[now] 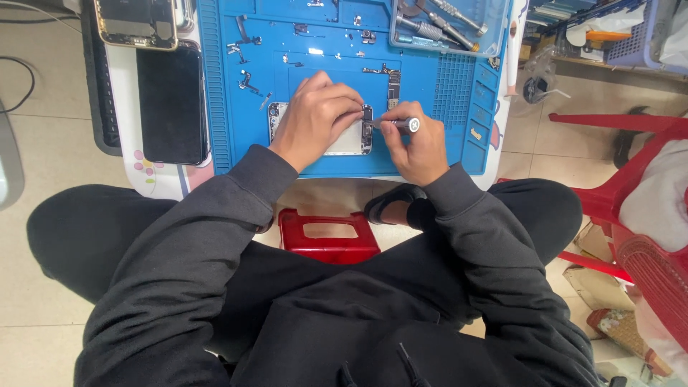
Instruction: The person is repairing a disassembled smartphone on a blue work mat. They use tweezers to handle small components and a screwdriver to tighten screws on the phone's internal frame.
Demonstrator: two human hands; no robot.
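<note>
An opened phone body (351, 140) lies on a blue repair mat (444, 93). My left hand (315, 118) presses down on it, fingers over its upper part. My right hand (419, 147) grips a small silver screwdriver (398, 123), its tip pointing left at the phone's right edge. Small screws and loose phone parts (247, 80) are scattered over the mat above the phone. A narrow circuit board (393, 87) lies just above my right hand.
A dark phone screen (170, 104) and another opened phone (136, 23) lie left of the mat. A clear tray of screwdrivers (448, 25) sits at the mat's top right. Under the table is a red stool (328, 236). Red plastic chairs (631, 193) stand at the right.
</note>
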